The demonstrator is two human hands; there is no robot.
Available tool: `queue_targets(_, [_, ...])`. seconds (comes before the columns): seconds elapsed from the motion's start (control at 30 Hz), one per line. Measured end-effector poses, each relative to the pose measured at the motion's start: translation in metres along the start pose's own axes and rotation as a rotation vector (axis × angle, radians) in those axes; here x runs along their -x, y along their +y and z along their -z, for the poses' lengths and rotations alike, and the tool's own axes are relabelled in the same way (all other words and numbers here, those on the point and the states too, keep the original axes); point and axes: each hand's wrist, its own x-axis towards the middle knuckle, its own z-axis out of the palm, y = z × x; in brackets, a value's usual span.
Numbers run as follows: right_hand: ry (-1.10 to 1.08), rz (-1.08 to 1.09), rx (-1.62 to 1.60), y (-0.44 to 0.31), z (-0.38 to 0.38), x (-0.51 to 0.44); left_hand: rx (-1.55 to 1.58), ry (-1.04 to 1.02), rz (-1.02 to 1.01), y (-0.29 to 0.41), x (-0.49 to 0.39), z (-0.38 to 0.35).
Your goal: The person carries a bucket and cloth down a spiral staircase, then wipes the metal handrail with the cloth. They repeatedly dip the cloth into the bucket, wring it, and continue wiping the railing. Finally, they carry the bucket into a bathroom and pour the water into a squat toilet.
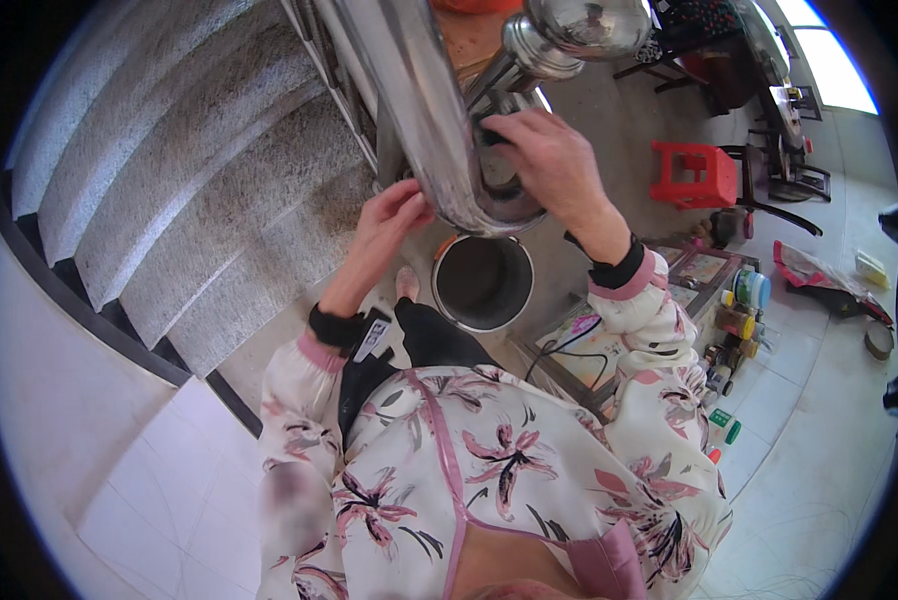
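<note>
A shiny metal stair handrail curves round at its lower end in front of me. My left hand is at the left side of the curve, its fingers bent close to the metal; whether it grips anything is unclear. On the right, my right hand reaches over the inner side of the curve, with something dark under its fingertips, mostly hidden. A round metal post cap stands just above that hand. Below the curve, on the floor, is a bucket with a dark inside.
Curved stone stairs rise at the left. A low cabinet with a black cable stands at the right, beside several jars. Farther right are a red plastic stool, dark chairs and a dustpan-like item on the tiles.
</note>
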Motion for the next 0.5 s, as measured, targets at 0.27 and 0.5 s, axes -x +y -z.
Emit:
queue_targets(0.27, [-0.105,-0.236,-0.318,-0.015,0.005,0.0,0.517,-0.031,0.043,-0.028,-0.074,-0.029])
queue_targets(0.5, [0.323,-0.624,-0.476,-0.019,-0.017,0.051,0.107,0.248,-0.461,-0.021,-0.105,-0.056])
